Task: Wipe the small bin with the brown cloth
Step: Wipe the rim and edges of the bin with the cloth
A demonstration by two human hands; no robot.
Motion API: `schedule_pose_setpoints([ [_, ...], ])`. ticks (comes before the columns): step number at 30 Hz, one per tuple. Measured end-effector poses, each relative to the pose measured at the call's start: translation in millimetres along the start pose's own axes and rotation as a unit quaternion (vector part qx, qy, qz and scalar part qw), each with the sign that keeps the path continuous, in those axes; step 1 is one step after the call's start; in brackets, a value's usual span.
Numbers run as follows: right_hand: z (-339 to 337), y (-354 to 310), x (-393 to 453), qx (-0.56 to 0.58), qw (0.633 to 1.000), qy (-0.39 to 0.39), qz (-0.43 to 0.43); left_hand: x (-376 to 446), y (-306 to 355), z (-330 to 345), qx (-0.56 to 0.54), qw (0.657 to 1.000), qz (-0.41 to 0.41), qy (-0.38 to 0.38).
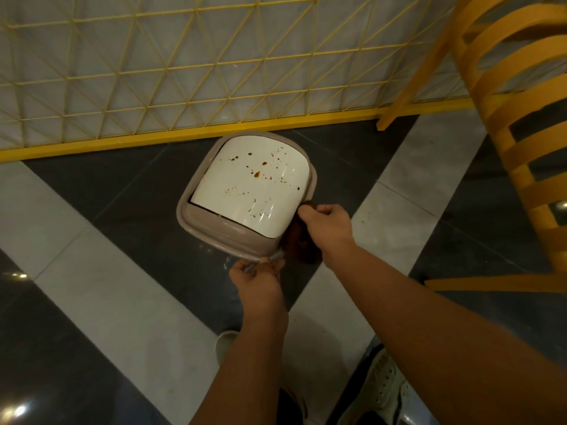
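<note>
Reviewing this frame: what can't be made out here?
Head view only:
- brown cloth: mostly hidden behind right hand and small bin.
- Bin's body: hidden beneath its white lid.
- Left hand fingers: tucked under the rim.
- yellow chair: cut by frame edge.

Bare forearms, white (laced) sneakers (385,391)

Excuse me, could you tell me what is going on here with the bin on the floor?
A person is cleaning a small bin that stands on the tiled floor beside a yellow wire fence. The left hand holds the bin's near rim, while the right hand grips a brown cloth against the bin's right side. The white lid is speckled with brown spots, so it is not yet wiped clean.
</note>
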State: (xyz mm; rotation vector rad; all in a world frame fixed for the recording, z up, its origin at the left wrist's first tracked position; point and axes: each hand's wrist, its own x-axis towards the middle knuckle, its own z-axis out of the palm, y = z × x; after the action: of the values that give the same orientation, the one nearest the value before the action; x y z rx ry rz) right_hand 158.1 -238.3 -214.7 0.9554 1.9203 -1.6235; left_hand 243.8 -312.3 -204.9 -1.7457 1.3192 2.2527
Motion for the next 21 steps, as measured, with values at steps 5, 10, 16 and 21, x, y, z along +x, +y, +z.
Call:
schedule_pose_setpoints([
  [5,-3,-24,15,0.053,0.998,0.036,0.019,1,0,1,-0.003,1.0,-0.013,-0.005],
  [10,0,20,-17,0.0,0.999,0.012,-0.035,1,-2,4,0.01,1.0,0.002,0.011],
  [16,-9,47,-36,-0.152,0.986,-0.068,-0.027,1,10,-4,0.045,0.998,-0.052,-0.005],
  [21,-39,3,-11,0.028,0.999,0.044,-0.014,6,20,-15,0.043,0.993,-0.091,-0.06],
])
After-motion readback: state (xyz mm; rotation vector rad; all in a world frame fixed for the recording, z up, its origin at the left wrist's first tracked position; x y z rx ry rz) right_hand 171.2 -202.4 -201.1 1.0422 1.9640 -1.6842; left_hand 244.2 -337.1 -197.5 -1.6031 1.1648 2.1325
